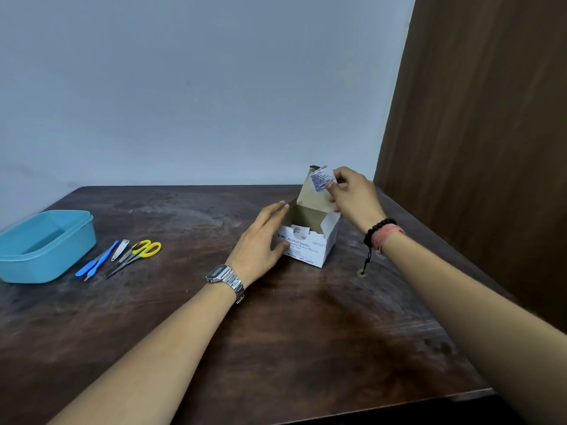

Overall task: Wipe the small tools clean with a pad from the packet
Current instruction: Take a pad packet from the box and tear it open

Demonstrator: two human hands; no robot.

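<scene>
While my left hand (260,237) rests flat against the swab box (306,240) so it won't slide, my right hand (352,194) pinches one packet (319,177) just above it. Scissors (141,253) and the other tools wait at 9 o'clock beside the blue tub (76,240).

A dark brown wooden table (306,332), its surface scuffed and streaked pale, stands with its far edge against a plain pale blue-grey wall (199,87). A brown wood-grain panel (491,133) rises along the table's right edge.
</scene>
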